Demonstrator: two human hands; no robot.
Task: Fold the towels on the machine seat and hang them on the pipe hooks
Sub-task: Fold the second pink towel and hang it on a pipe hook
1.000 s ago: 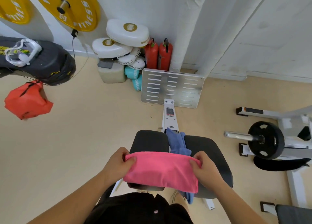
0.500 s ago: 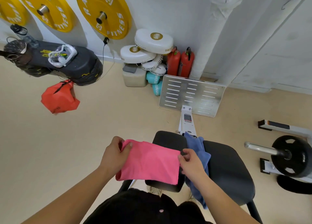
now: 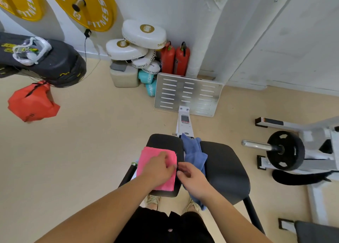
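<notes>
A pink towel lies folded small on the left black pad of the machine seat. My left hand lies on top of it, fingertips curled over its right edge. My right hand hovers just to the right of that edge with its fingers loose and holds nothing. A blue towel is bunched in the gap between the left pad and the right pad and hangs down past my right wrist. A white wrapped pipe rises along the wall behind; no hooks show on it.
A metal footplate stands ahead of the seat. Two red extinguishers and stacked white pads sit by the wall. A black weight plate on a bar is at the right. A black bag and a red bag hang at the left.
The pink towel, held stretched between both hands, has been folded over and laid on the left pad. My left hand came across onto it; my right hand has let go.
</notes>
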